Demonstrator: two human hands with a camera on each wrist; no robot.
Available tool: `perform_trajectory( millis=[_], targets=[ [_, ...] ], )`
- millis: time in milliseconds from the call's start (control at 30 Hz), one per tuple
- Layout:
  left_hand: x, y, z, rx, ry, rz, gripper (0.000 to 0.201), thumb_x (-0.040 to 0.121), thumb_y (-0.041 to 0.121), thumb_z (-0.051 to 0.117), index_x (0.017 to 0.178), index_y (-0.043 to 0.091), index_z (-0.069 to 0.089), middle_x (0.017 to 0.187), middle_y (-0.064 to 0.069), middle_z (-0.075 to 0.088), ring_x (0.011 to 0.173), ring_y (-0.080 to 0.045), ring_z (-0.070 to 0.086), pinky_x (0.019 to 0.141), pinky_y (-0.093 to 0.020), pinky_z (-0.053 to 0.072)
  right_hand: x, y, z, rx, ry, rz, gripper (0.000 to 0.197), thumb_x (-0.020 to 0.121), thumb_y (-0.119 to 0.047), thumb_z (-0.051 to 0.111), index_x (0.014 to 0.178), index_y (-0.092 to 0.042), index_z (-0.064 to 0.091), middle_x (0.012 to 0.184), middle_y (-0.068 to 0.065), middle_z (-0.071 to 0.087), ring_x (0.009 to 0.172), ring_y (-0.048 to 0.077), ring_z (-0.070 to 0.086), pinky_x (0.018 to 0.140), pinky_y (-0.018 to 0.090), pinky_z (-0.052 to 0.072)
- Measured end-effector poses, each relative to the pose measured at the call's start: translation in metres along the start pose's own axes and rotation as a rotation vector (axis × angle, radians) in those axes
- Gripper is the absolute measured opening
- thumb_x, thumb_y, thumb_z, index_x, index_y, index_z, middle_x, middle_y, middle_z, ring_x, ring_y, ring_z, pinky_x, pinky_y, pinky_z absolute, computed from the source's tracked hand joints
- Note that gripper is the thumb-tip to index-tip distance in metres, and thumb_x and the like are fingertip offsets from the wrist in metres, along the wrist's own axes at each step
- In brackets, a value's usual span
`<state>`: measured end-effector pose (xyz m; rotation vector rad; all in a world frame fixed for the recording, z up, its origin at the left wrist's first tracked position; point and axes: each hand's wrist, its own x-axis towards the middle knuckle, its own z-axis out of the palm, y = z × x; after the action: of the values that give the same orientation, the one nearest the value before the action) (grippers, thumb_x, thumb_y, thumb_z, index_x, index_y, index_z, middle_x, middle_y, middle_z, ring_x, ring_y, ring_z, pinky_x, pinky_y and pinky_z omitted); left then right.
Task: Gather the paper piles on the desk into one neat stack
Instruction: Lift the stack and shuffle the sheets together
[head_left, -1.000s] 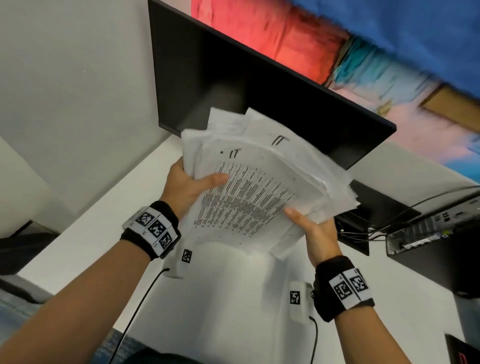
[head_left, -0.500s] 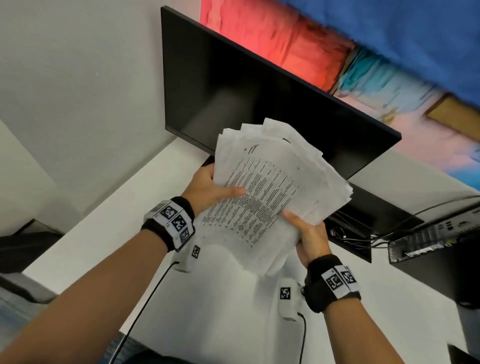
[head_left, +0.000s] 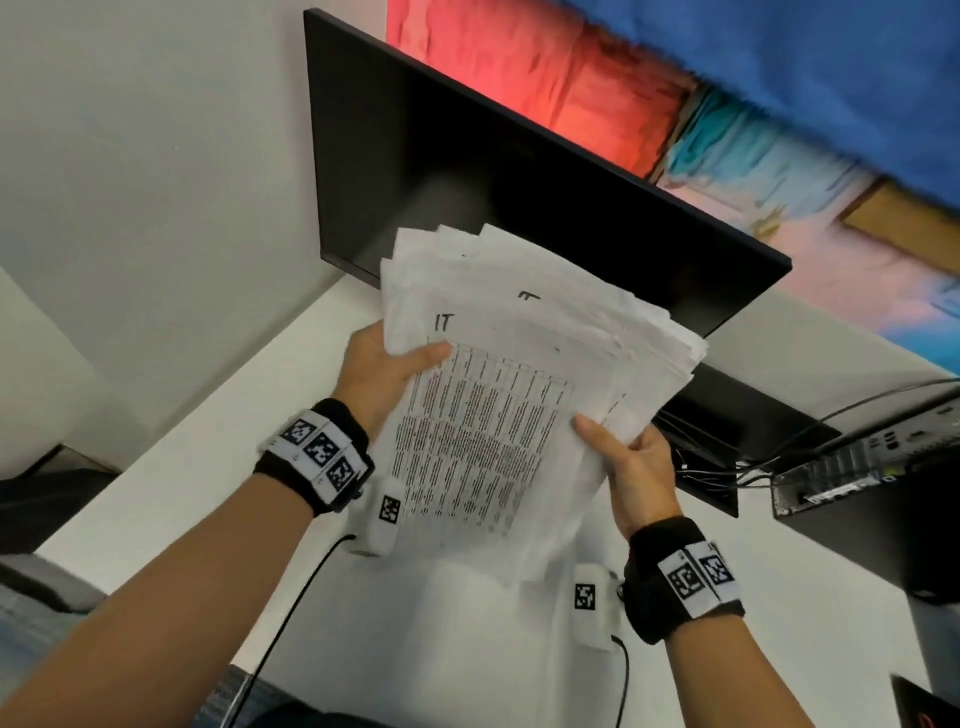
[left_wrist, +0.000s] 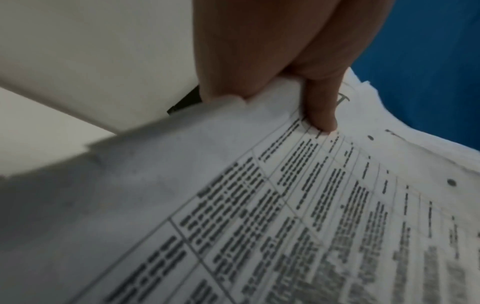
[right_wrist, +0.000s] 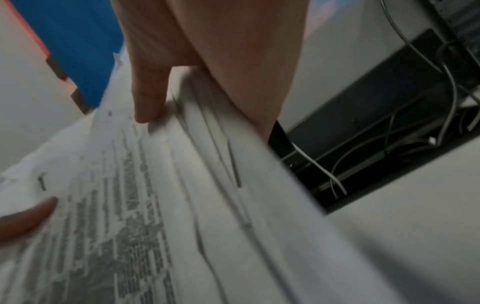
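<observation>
A thick, uneven stack of printed paper (head_left: 498, 395) is held up above the white desk (head_left: 171, 457), in front of the monitor. Its sheets are fanned and their edges do not line up. My left hand (head_left: 384, 364) grips the stack's left edge, thumb on the top sheet (left_wrist: 298, 195). My right hand (head_left: 628, 462) grips the right edge, thumb on top and fingers hidden underneath. In the right wrist view the layered sheet edges (right_wrist: 213, 164) show beside my thumb. The stack's lower end hangs down toward the desk.
A black monitor (head_left: 467, 176) stands right behind the paper. To the right, a dark cable tray (head_left: 717, 452) with wires and a small computer box (head_left: 852, 462). A white wall (head_left: 130, 182) is at left. Wrist-camera cables trail over the near desk edge.
Both hands have tilted and shifted the stack, so it stands more upright and narrower than a second ago. The grips on both edges are the same.
</observation>
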<state>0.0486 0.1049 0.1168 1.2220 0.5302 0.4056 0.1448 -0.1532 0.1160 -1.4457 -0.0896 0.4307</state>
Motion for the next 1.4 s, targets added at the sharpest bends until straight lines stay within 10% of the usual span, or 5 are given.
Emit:
perform_trajectory(
  millis=[233,467,667,967,1400],
  targets=[
    [0.004,0.028,-0.027,-0.407,0.053,0.057,0.035,0.092,0.003,0.065,0.125,-0.006,0.061,0.118,-0.024,0.071,0.108,-0.038,0.071,0.086,-0.051,0.059,-0.022,0.053,-0.03,-0.075,0.082,0.277,0.144,0.032,-0.067,0.092,0.157,-0.03,0.031,0.146,0.001,0.056,0.135,0.023,0.05,0.116,0.05,0.036],
    [-0.006,-0.005,-0.023,-0.502,-0.163,-0.093,0.043,0.103,0.024,0.048,0.143,0.011,0.053,0.142,-0.016,0.059,0.129,-0.031,0.059,0.104,-0.052,0.048,-0.029,0.05,-0.001,0.375,-0.056,0.274,0.056,0.093,-0.03,0.064,0.144,-0.008,0.054,0.138,0.018,0.066,0.128,0.032,0.063,0.107,0.049,0.048],
    [0.022,0.019,-0.086,-0.15,-0.198,-0.155,0.063,0.064,0.065,0.078,0.111,0.024,0.076,0.12,-0.014,0.073,0.094,-0.021,0.072,0.085,-0.034,0.053,-0.014,0.006,-0.026,0.08,0.061,0.06,0.053,0.077,-0.024,0.075,0.129,-0.016,0.065,0.124,0.009,0.075,0.111,0.023,0.074,0.089,0.038,0.06],
    [0.023,0.006,-0.033,0.111,0.016,0.085,0.023,0.08,0.017,0.082,0.102,0.017,0.075,0.104,-0.005,0.079,0.098,-0.023,0.076,0.091,-0.044,0.059,-0.015,-0.013,0.006,-0.078,0.062,-0.222,0.032,0.081,-0.002,0.079,0.099,-0.028,0.075,0.1,-0.005,0.082,0.096,0.013,0.077,0.078,0.026,0.061],
    [0.018,-0.054,-0.034,0.241,0.092,0.011,0.021,0.09,0.016,0.071,0.111,0.014,0.072,0.099,0.003,0.076,0.096,-0.021,0.075,0.08,-0.032,0.06,0.009,0.043,0.001,-0.178,0.279,-0.041,0.041,0.083,-0.007,0.08,0.122,-0.01,0.068,0.107,0.004,0.076,0.094,0.011,0.075,0.086,0.027,0.059]
  ],
)
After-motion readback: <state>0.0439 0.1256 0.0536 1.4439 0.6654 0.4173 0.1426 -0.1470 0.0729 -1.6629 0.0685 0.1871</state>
